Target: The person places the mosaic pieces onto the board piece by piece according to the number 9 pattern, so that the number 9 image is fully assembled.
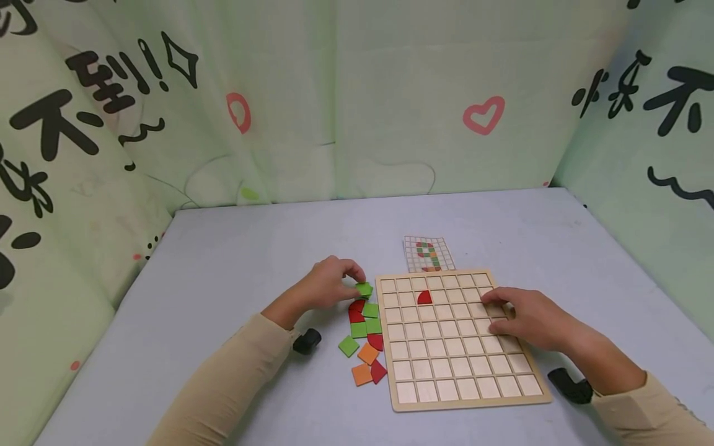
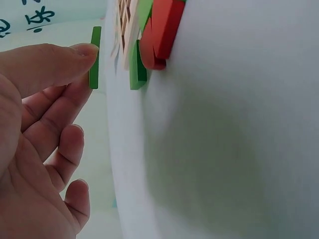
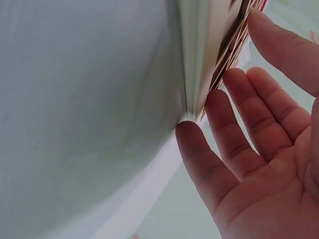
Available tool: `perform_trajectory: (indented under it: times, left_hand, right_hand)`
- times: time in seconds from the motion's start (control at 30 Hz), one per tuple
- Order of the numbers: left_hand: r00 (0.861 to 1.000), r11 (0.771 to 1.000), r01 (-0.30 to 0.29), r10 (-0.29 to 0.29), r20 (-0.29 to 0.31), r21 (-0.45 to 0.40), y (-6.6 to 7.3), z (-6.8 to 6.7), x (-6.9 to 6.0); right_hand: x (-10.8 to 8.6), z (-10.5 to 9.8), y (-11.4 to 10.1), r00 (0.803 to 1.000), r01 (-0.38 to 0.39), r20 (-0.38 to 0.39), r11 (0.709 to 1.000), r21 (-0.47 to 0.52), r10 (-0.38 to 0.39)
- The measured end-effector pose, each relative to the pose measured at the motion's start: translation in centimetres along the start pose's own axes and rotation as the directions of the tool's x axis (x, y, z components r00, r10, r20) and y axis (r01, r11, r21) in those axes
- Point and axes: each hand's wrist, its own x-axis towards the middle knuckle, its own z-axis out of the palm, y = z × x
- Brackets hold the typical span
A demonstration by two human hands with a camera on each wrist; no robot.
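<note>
My left hand (image 1: 328,286) pinches a green square tile (image 2: 95,37) between thumb and fingertip. In the left wrist view it is seen edge-on, lifted off the table. Below that hand, left of the wooden grid board (image 1: 474,405), lie loose tiles: green squares (image 1: 359,330), orange squares (image 1: 362,374) and red quarter-rounds (image 1: 375,341). One red quarter-round (image 1: 425,298) sits in a cell in the board's second row. My right hand (image 1: 530,319) rests on the board's right edge, fingers fairly straight, holding no tile. In the right wrist view its fingertips touch the board's side.
Behind the board lies a pattern card (image 1: 444,251) showing a coloured figure on a grid, its lower edge against the board. The white table (image 1: 268,248) is enclosed by pale green curtains (image 1: 401,124) at the back and both sides.
</note>
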Motion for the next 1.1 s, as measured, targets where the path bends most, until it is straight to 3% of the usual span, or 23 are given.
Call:
perform_trajectory:
  times: [0.23,1.1]
  left_hand:
    - [0.999,0.999,-0.046,0.046,0.013,-0.019,1.0,0.3,0.4]
    - [0.995,0.995,-0.09,0.092,0.034,-0.048,4.5,1.8,2.2]
  right_hand:
    - [-0.1,0.0,0.0,1.0,0.013,-0.012,1.0,-0.005,-0.013]
    - [-0.4,-0.6,1.1,1.0,0.008,0.016,1.0,-0.02,-0.008]
